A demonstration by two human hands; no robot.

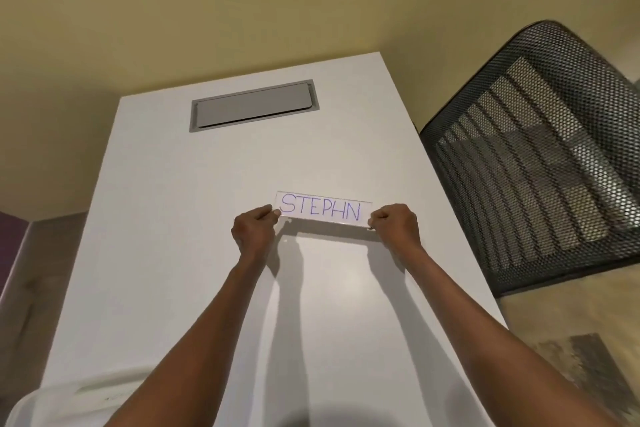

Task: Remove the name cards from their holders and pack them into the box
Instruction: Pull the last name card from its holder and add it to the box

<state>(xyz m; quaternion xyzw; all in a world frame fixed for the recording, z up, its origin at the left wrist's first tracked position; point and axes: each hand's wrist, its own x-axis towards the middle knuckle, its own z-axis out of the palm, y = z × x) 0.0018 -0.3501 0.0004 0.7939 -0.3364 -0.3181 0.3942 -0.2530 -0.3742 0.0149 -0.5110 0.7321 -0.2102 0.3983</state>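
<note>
A clear acrylic name card holder (323,211) stands on the white table (194,218), a little past its middle. Inside it is a white card with "STEPHN" written in purple. My left hand (255,229) pinches the holder's left end. My right hand (394,226) grips its right end. Both arms reach forward over the table. No box is in view.
A grey cable hatch (252,107) is set flush into the table's far end. A black mesh chair back (540,163) stands close to the table's right edge. A white rounded object (72,395) lies at the near left corner. Yellow wall lies behind.
</note>
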